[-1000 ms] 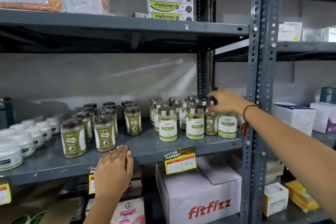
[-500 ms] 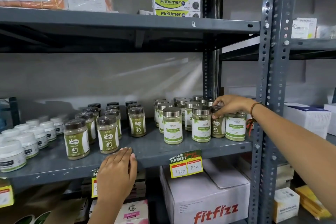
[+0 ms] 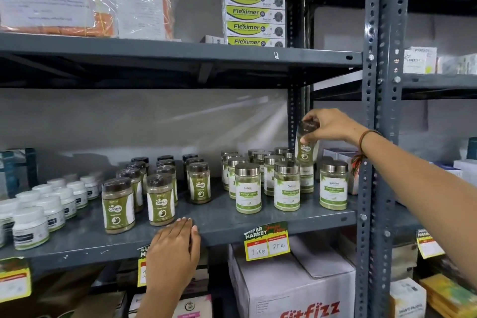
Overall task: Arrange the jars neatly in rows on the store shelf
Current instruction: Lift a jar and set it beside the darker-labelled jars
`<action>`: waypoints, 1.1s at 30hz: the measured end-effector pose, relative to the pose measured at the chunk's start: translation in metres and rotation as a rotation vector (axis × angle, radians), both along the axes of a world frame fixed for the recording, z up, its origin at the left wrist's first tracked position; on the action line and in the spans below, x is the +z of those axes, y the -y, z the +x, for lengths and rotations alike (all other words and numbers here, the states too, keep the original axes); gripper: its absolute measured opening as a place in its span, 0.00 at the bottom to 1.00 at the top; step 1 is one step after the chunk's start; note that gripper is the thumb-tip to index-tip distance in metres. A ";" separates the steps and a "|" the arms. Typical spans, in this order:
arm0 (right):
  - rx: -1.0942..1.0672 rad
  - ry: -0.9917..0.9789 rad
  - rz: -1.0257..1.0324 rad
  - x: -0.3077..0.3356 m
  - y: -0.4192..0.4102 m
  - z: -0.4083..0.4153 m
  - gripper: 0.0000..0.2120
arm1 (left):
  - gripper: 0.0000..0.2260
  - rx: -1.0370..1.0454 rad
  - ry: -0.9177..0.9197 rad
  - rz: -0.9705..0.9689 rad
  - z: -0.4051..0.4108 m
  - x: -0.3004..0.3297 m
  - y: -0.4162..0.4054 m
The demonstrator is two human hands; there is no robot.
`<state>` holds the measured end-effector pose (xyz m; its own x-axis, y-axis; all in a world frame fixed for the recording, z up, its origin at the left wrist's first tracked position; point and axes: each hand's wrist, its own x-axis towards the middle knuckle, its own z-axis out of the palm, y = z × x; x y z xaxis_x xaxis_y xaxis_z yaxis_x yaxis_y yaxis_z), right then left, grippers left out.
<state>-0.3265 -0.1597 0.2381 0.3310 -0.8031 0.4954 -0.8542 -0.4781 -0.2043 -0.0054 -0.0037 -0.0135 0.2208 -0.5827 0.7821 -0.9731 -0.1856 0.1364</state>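
My right hand [image 3: 333, 125] grips a dark-lidded Gaska jar [image 3: 305, 147] by its lid and holds it in the air above the silver-lidded Moringa jars [image 3: 286, 186], which stand in rows on the right of the grey shelf [image 3: 222, 217]. Other dark-lidded Gaska jars [image 3: 160, 199] stand in rows at the shelf's middle. White-lidded small jars [image 3: 51, 206] fill the left end. My left hand [image 3: 175, 248] rests flat on the shelf's front edge, fingers together, holding nothing.
A perforated steel upright [image 3: 376, 137] stands just right of my raised hand. The shelf above [image 3: 180, 57] carries Fleximer boxes [image 3: 254, 2] and wrapped packs. A price tag [image 3: 267, 241] hangs on the shelf edge above a Fitfizz carton [image 3: 294, 289].
My right hand closed on a dark-lidded jar among the silver-lidded ones and lifted it up clear of them. My left hand stayed on the shelf edge.
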 end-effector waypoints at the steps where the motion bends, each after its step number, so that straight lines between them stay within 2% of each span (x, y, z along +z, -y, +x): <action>1: 0.011 0.007 -0.022 0.008 -0.004 0.002 0.32 | 0.20 -0.001 -0.001 0.003 0.000 0.000 0.000; 6: 0.138 0.099 -0.045 0.033 -0.023 0.028 0.30 | 0.20 -0.006 -0.001 0.012 0.001 0.000 0.001; 12: 0.406 0.280 0.149 0.020 -0.053 0.087 0.25 | 0.19 -0.017 0.003 0.014 0.001 0.002 0.000; 20: 0.535 0.074 0.355 -0.040 -0.061 0.172 0.28 | 0.16 -0.039 0.023 -0.008 0.005 -0.001 0.002; 26: 0.494 -0.119 0.311 -0.068 -0.047 0.207 0.32 | 0.17 -0.031 0.044 0.015 0.007 -0.002 0.005; 33: 0.511 -0.074 0.410 -0.071 -0.037 0.218 0.32 | 0.18 -0.027 0.057 0.031 0.007 -0.001 0.006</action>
